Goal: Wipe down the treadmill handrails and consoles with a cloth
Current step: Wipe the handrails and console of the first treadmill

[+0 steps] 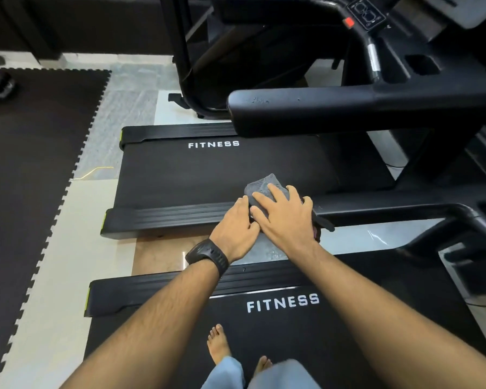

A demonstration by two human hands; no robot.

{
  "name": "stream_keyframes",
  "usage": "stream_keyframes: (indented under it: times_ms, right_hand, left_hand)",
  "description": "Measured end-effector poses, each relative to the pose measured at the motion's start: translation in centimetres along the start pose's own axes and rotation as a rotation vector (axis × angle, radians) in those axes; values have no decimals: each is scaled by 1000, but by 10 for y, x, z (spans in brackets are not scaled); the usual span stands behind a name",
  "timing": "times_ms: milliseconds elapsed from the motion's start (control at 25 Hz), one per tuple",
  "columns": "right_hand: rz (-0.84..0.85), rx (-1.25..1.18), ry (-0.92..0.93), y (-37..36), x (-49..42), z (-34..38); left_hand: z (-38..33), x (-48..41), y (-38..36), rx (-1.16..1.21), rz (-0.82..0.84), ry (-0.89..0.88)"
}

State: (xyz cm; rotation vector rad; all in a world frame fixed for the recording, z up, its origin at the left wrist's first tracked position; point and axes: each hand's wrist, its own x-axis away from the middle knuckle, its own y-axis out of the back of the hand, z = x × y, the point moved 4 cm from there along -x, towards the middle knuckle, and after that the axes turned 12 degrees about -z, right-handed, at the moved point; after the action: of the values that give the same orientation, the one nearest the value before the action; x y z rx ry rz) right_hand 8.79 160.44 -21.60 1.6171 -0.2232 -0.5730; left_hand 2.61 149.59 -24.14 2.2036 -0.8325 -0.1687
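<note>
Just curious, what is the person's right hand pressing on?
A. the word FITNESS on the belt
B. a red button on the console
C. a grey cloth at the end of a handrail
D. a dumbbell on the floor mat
C: the right hand lies with fingers spread flat on the grey cloth, bunched at the end of the near handrail, while the left hand touches the cloth's edge.

We stand on the near treadmill (281, 327), second treadmill (208, 169) ahead. The cloth (261, 183) lies between them, under our right hand (286, 220).
</note>
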Motion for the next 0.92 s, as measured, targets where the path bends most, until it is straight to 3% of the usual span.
stream_keyframes:
  times_ms: [80, 200, 240, 320, 400, 480, 560, 600, 680, 720, 840, 920]
  right_hand:
    - [16, -64, 89, 0, -10, 1]
    - [349, -124, -88, -2, -46, -16]
    - [328, -51, -144, 0, -44, -21]
    - [109, 132, -55, 3, -21, -14]
    - [74, 40, 94, 2, -7, 3]
    - [216, -156, 153, -1, -35, 4]
    - [459, -188, -2, -9, -60, -11]
    - [417, -120, -45, -8, -58, -20]
    - [107, 99, 60, 0, -31, -19]
    - [64, 94, 130, -1, -17, -12]
    - [116, -121, 324, -4, -31, 0]
    - [313, -142, 166, -10, -55, -13]
  left_hand:
    - [3, 0, -3, -2, -27, 11]
    - [-1, -2, -10, -16, -54, 21]
    - [-3, -2, -9, -20, -59, 31]
    - [-4, -3, -8, -13, -64, 20]
    - [-1, -2, -6, 34, -103, -1]
    - [2, -1, -6, 41, -133, 17]
    - [2, 1, -8, -35, -138, 33]
    - [1, 2, -7, -66, -136, 61]
    - [-1, 3, -9, -84, -133, 70]
    - [-2, 3, -9, -65, -156, 54]
    - [2, 1, -8, -40, -205, 56]
    - [-1, 2, -7, -109, -200, 29]
